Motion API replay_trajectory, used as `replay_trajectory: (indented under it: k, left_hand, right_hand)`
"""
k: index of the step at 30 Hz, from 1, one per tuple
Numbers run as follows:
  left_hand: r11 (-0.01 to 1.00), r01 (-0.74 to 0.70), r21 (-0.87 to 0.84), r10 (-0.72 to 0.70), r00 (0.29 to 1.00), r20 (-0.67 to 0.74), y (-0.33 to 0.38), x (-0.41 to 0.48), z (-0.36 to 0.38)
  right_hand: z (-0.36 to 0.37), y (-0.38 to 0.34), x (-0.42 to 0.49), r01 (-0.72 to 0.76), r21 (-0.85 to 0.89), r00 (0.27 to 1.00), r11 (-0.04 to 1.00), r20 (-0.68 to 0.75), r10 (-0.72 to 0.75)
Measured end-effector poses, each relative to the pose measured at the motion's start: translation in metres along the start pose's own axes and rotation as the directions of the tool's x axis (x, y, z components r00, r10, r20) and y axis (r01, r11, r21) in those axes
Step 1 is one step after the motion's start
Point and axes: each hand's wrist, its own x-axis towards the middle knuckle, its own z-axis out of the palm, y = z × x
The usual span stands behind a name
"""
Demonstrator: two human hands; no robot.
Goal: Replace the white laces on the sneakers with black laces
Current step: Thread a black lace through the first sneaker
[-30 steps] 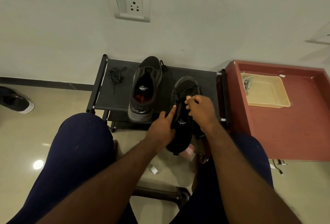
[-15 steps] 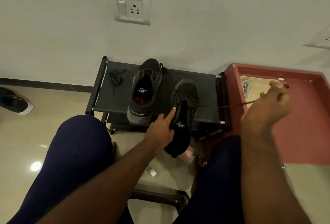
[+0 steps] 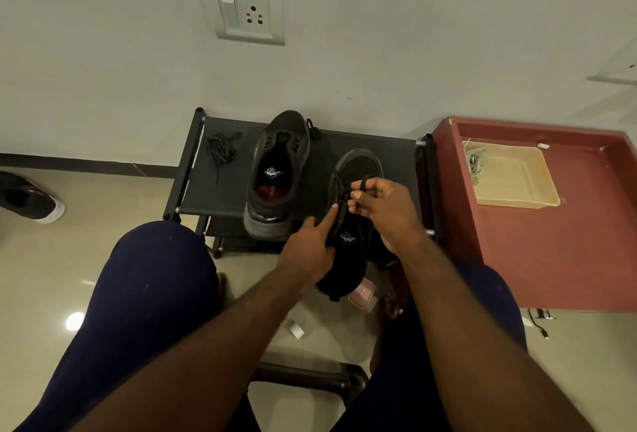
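Head view: right hand [image 3: 382,211], back from its outward pull, pinches black lace [image 3: 364,179]; left hand [image 3: 310,245] grips sneaker [image 3: 360,164]; lacing apparently mid-course.

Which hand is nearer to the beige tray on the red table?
Right. The right hand pinches the lace above the shoe, left of the tray; the left hand holds the shoe farther left.

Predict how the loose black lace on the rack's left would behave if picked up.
The black lace lies crumpled on the rack, so it is probably floppy and would dangle. It looks thin, so likely very light. A loose end trails out, so the tangle may unravel.
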Motion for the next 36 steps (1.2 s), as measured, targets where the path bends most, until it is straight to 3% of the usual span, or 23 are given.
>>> replay_trajectory:
  k: [5, 9, 26, 31, 36]
  left_hand:
    - [1.0, 0.009, -0.003, -0.009, 1.0, 0.008, 0.0, -0.002, -0.001]
    - [1.0, 0.002, -0.012, -0.002, 1.0, 0.009, -0.002, -0.001, -0.002]
    - [0.999, -0.039, -0.003, 0.039, 0.999, -0.017, -0.008, -0.002, 0.004]
    - [0.999, -0.036, 0.007, 0.036, 0.999, -0.009, -0.011, -0.002, 0.006]
    - [0.999, -0.044, 0.009, 0.044, 0.999, -0.026, -0.012, -0.003, 0.009]
  right_hand:
    - [0.017, 0.009, 0.013, 0.065, -0.139, 0.982, 0.988, -0.168, -0.089]
    - [0.022, 0.012, 0.016, 0.109, -0.406, 0.969, 0.907, -0.162, -0.188]
    - [0.021, 0.015, 0.018, 0.178, -0.527, 0.964, 0.831, -0.076, -0.254]
    - [0.018, 0.009, 0.021, 0.145, -0.598, 0.985, 0.788, 0.009, -0.175]
    - [0.015, 0.007, 0.03, 0.08, -0.57, 0.995, 0.818, -0.005, -0.1]
